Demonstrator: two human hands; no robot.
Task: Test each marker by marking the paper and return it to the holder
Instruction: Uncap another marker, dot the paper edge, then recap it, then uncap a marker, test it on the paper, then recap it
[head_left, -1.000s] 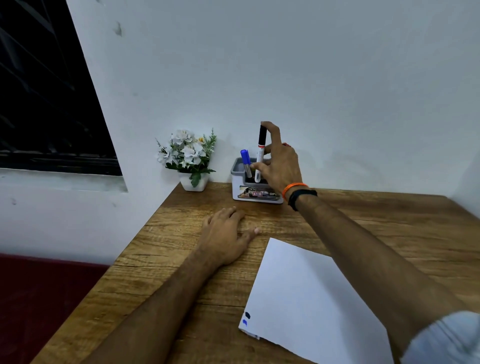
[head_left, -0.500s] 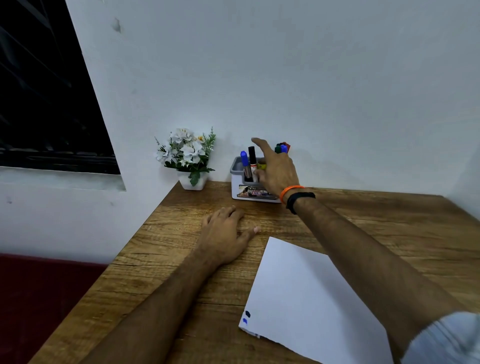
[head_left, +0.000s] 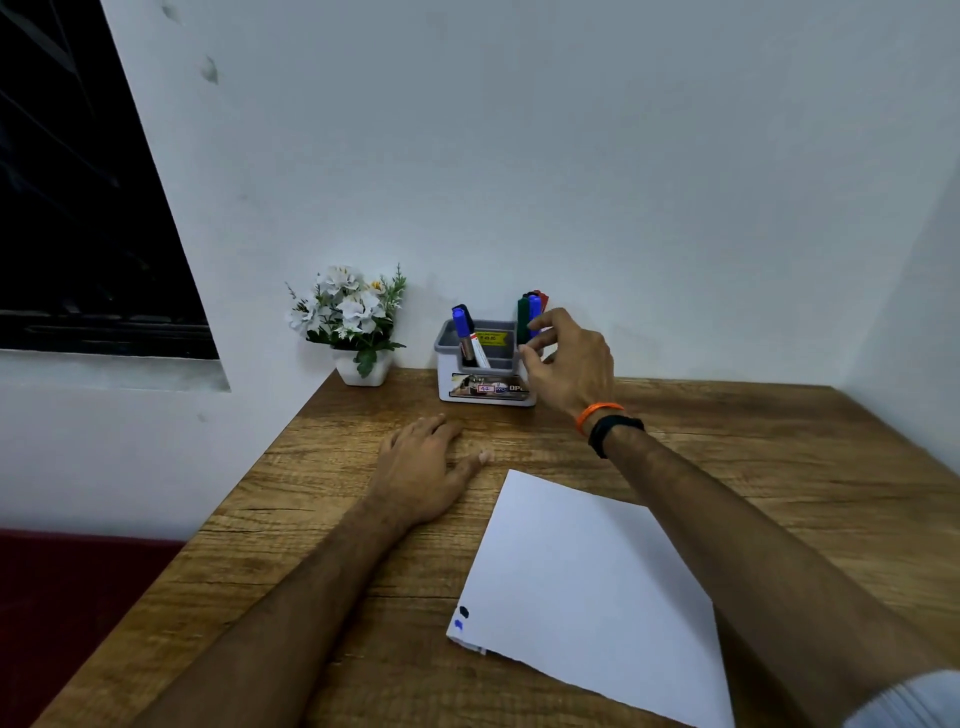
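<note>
A grey and white holder (head_left: 485, 387) stands at the back of the wooden table (head_left: 779, 441). A blue-capped marker (head_left: 460, 325) and a black marker (head_left: 470, 343) lean in its left compartment. Green (head_left: 522, 319), blue (head_left: 534, 312) and red markers (head_left: 543, 300) stand in its right compartment. My right hand (head_left: 569, 364) is at that right group, thumb and index finger curled around the blue marker there. My left hand (head_left: 423, 467) lies flat on the table. The white paper (head_left: 587, 587) lies in front, with a black and a blue dot at its near left corner.
A small white pot of artificial flowers (head_left: 353, 325) stands left of the holder against the wall. A dark window (head_left: 78, 208) is at the left. The table's left edge runs diagonally beside my left forearm.
My right hand lowered the black marker into the left compartment, let it go, and moved right to the other markers. My left hand stayed put.
</note>
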